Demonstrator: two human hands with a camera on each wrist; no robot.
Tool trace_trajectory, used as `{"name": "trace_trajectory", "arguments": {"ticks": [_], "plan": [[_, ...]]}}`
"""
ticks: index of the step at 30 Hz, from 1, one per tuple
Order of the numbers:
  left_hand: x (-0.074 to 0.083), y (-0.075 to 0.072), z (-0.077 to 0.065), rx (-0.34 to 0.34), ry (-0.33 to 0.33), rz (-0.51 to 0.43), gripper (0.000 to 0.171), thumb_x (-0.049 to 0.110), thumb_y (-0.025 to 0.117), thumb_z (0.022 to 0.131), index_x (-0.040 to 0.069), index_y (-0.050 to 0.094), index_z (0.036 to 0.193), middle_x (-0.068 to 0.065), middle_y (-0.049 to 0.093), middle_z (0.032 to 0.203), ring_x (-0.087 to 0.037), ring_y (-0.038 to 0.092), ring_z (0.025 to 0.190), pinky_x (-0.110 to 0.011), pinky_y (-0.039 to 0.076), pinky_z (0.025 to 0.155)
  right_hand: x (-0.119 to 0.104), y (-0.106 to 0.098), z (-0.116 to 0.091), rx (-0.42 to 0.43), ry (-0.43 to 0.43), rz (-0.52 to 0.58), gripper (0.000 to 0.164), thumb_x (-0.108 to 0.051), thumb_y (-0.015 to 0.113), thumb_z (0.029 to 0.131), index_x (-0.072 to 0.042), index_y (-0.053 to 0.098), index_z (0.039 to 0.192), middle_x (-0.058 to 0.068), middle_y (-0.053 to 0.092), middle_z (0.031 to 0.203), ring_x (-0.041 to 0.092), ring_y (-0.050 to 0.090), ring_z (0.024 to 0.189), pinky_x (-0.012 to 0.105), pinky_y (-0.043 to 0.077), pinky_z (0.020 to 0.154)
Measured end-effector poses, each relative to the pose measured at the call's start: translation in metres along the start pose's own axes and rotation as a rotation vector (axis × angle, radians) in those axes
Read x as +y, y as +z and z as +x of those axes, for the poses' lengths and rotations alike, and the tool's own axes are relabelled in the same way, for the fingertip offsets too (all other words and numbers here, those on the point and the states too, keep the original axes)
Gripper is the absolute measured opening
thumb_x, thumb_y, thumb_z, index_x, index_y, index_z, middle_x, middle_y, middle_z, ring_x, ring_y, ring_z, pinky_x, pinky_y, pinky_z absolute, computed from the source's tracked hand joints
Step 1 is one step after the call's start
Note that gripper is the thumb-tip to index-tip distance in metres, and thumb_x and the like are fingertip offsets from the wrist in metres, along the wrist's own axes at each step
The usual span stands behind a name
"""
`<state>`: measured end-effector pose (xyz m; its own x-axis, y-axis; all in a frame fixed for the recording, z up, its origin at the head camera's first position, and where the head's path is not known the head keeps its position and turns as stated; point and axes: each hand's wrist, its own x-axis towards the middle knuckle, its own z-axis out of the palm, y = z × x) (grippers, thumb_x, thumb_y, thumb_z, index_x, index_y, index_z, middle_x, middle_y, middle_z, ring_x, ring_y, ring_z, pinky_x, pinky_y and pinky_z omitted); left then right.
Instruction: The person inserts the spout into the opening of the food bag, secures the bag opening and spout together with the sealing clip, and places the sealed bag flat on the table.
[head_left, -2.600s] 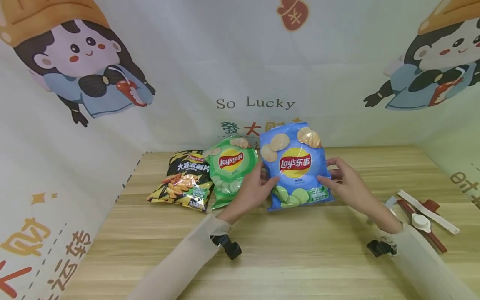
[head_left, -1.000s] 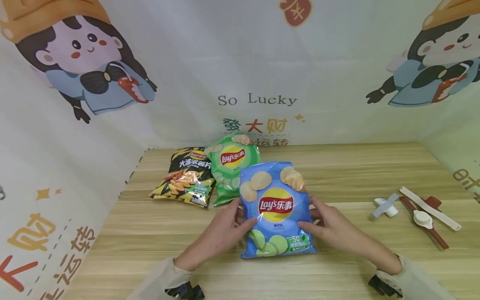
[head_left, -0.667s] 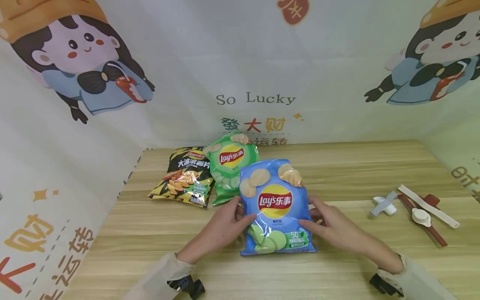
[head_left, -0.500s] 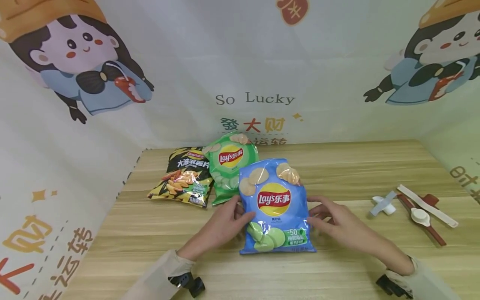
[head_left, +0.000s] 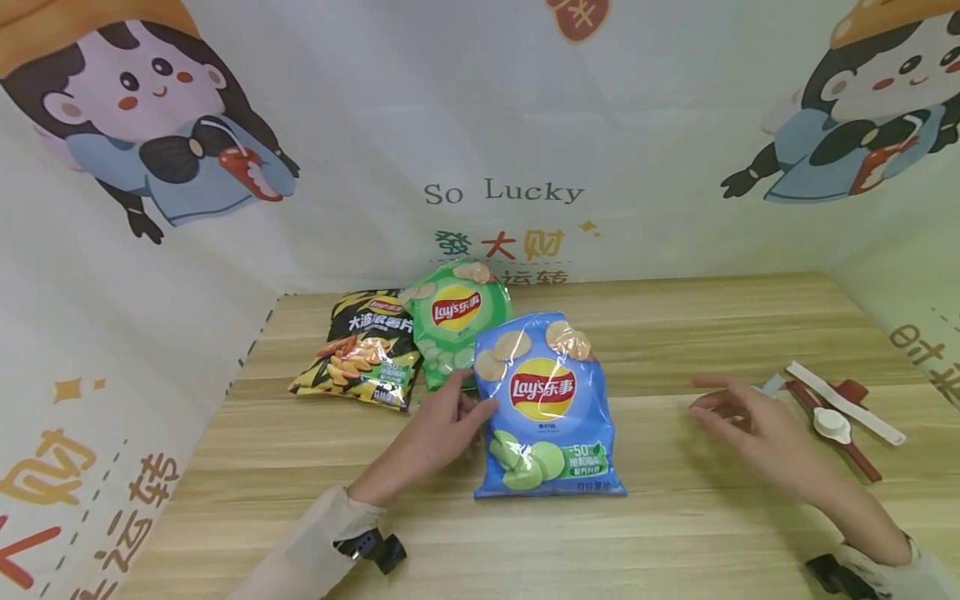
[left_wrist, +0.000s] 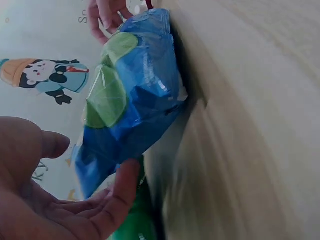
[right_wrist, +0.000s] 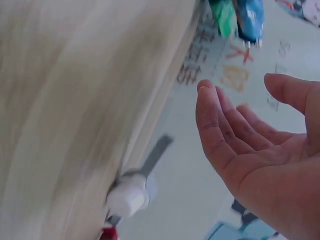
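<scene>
With my right hand (head_left: 765,435) empty and clear, I should steady the blue Lay's bag (head_left: 543,410), on the wooden table (head_left: 660,533) before the green Lay's bag (head_left: 454,327), by light edge contact from my relaxed, ungripping left hand (head_left: 441,429).

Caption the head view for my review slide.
Left hand at the edge of a blue chip bag, green bag and black bag behind, while the right hand hovers apart, empty.

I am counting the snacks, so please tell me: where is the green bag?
In the head view, the green bag is at the back of the table, left of centre, between the black bag and the blue bag, just beyond the left hand.
</scene>
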<state>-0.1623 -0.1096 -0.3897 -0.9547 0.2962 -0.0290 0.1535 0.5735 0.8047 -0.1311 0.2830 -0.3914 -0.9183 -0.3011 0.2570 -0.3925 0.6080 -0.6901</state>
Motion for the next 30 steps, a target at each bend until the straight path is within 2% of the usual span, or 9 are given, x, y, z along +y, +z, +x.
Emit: {"name": "trace_trajectory", "arguments": {"ticks": [5, 8, 12, 16, 19, 21, 23, 26, 30], "plan": [[0.016, -0.009, -0.001, 0.070, 0.068, 0.157, 0.050, 0.030, 0.063, 0.099, 0.002, 0.047, 0.138, 0.000, 0.065, 0.083, -0.012, 0.060, 0.068, -0.029, 0.052, 0.059, 0.011, -0.026, -0.003, -0.016, 0.027, 0.123, 0.031, -0.008, 0.053, 0.103, 0.000, 0.053, 0.133, -0.001, 0.071, 0.107, 0.011, 0.069, 0.087, 0.027, 0.056, 0.070], [0.029, -0.012, -0.001, 0.112, 0.132, 0.253, 0.050, 0.028, 0.066, 0.097, 0.001, 0.050, 0.136, 0.001, 0.063, 0.078, -0.012, 0.057, 0.065, -0.029, 0.051, 0.059, 0.016, -0.038, -0.003, 0.022, 0.025, 0.093, 0.027, -0.006, 0.054, 0.103, 0.001, 0.055, 0.129, -0.010, 0.071, 0.103, 0.009, 0.069, 0.085, 0.024, 0.056, 0.069], [0.047, -0.011, -0.003, 0.107, 0.170, 0.338, 0.049, 0.029, 0.066, 0.097, 0.002, 0.052, 0.135, 0.002, 0.060, 0.078, -0.011, 0.054, 0.064, -0.028, 0.049, 0.059, 0.021, -0.049, -0.001, 0.059, 0.068, -0.067, 0.025, -0.014, 0.057, 0.102, -0.002, 0.060, 0.124, 0.006, 0.072, 0.104, 0.006, 0.067, 0.083, 0.024, 0.054, 0.064], [0.060, -0.005, -0.005, 0.063, 0.189, 0.352, 0.045, 0.031, 0.064, 0.098, 0.004, 0.054, 0.133, 0.003, 0.059, 0.078, -0.011, 0.053, 0.062, -0.027, 0.047, 0.055, 0.026, -0.053, 0.000, 0.073, 0.078, -0.209, 0.027, -0.017, 0.058, 0.102, 0.002, 0.063, 0.120, 0.023, 0.069, 0.110, 0.031, 0.070, 0.092, 0.022, 0.050, 0.064], [0.068, 0.000, -0.003, 0.045, 0.213, 0.364, 0.045, 0.032, 0.064, 0.098, 0.005, 0.054, 0.133, 0.002, 0.058, 0.080, -0.012, 0.053, 0.062, -0.026, 0.046, 0.053, 0.033, -0.051, 0.001, 0.060, 0.058, -0.258, 0.027, -0.013, 0.060, 0.100, 0.006, 0.062, 0.119, 0.029, 0.067, 0.110, 0.048, 0.066, 0.093, 0.034, 0.056, 0.067], [0.072, 0.002, -0.002, 0.032, 0.236, 0.374, 0.046, 0.032, 0.064, 0.098, 0.005, 0.054, 0.134, 0.001, 0.061, 0.083, -0.012, 0.054, 0.065, -0.025, 0.046, 0.054, 0.038, -0.049, 0.002, 0.047, 0.049, -0.285, 0.027, -0.008, 0.063, 0.097, 0.007, 0.062, 0.120, 0.032, 0.066, 0.109, 0.047, 0.067, 0.088, 0.040, 0.056, 0.064], [0.077, 0.005, 0.000, 0.013, 0.250, 0.377, 0.046, 0.032, 0.064, 0.098, 0.005, 0.054, 0.134, -0.002, 0.065, 0.089, -0.012, 0.057, 0.068, -0.024, 0.048, 0.056, 0.043, -0.048, 0.003, 0.040, 0.039, -0.306, 0.028, 0.000, 0.064, 0.093, 0.008, 0.061, 0.120, 0.032, 0.067, 0.104, 0.036, 0.068, 0.074, 0.040, 0.053, 0.054], [0.082, 0.009, 0.003, -0.002, 0.276, 0.371, 0.045, 0.033, 0.063, 0.098, 0.004, 0.055, 0.133, -0.006, 0.068, 0.098, -0.013, 0.061, 0.075, -0.024, 0.050, 0.061, 0.049, -0.048, 0.006, 0.012, 0.036, -0.334, 0.033, 0.010, 0.062, 0.087, 0.008, 0.060, 0.120, 0.025, 0.068, 0.093, 0.015, 0.051, 0.051, 0.027, 0.040, 0.043], [0.088, 0.017, 0.007, -0.027, 0.296, 0.355, 0.042, 0.031, 0.063, 0.098, 0.004, 0.056, 0.129, -0.010, 0.069, 0.106, -0.015, 0.064, 0.080, -0.023, 0.052, 0.064, 0.058, -0.048, 0.012, -0.057, 0.015, -0.391, 0.038, 0.019, 0.058, 0.075, 0.009, 0.065, 0.110, 0.023, 0.068, 0.094, 0.028, 0.058, 0.065, 0.035, 0.044, 0.055]]}}
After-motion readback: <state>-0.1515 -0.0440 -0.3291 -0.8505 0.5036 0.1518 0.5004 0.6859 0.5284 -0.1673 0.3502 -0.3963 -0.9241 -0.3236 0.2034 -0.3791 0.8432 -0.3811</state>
